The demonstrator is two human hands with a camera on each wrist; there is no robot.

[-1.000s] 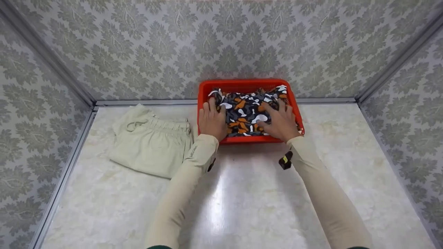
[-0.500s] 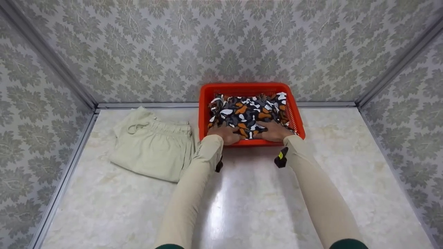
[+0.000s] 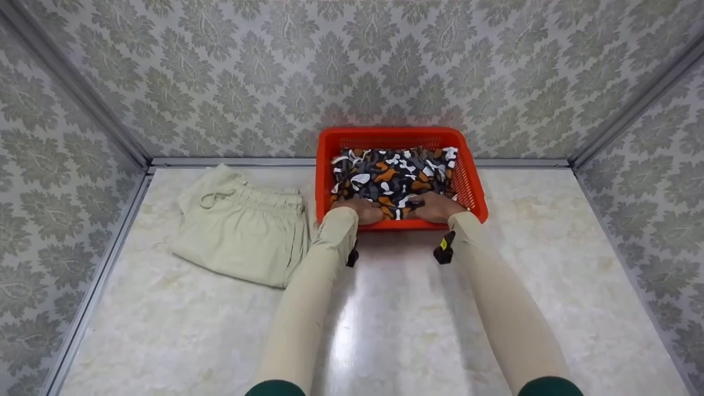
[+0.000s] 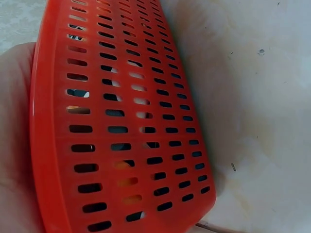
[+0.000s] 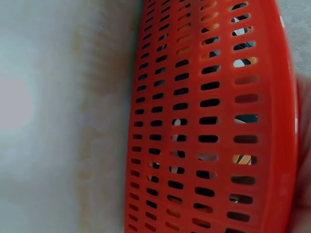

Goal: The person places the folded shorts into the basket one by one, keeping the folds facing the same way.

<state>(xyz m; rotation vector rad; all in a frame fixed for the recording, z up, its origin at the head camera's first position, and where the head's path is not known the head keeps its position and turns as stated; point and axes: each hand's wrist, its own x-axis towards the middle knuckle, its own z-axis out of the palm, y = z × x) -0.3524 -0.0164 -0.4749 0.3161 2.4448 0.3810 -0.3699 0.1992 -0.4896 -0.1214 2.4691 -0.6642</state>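
A camouflage-print cloth (image 3: pixel 385 176) in black, orange, white and grey lies inside the red plastic basket (image 3: pixel 401 224). At the basket's near left, my left hand (image 3: pixel 362 210) reaches over the front rim and presses on the cloth. On the near right my right hand (image 3: pixel 437 208) does the same, its fingers pointing inward. Some fingertips are hidden by the fabric and rim. Both wrist views show the slotted basket wall (image 4: pixel 112 116) up close, with bits of cloth behind its slots. A hand edge (image 5: pixel 302 160) shows beyond the rim in the right wrist view.
Folded pale beige drawstring pants (image 3: pixel 242 231) lie left of the basket, close to my left forearm. The basket stands near the patterned back wall (image 3: pixel 363 71). Side walls (image 3: pixel 649 220) bound the light marbled surface (image 3: pixel 396 319) on both sides.
Both hands have drawn back from the cloth's middle to the basket's near side, lower inside the rim. The cloth's near part sits lower and more bunched. Over the last half second little moved.
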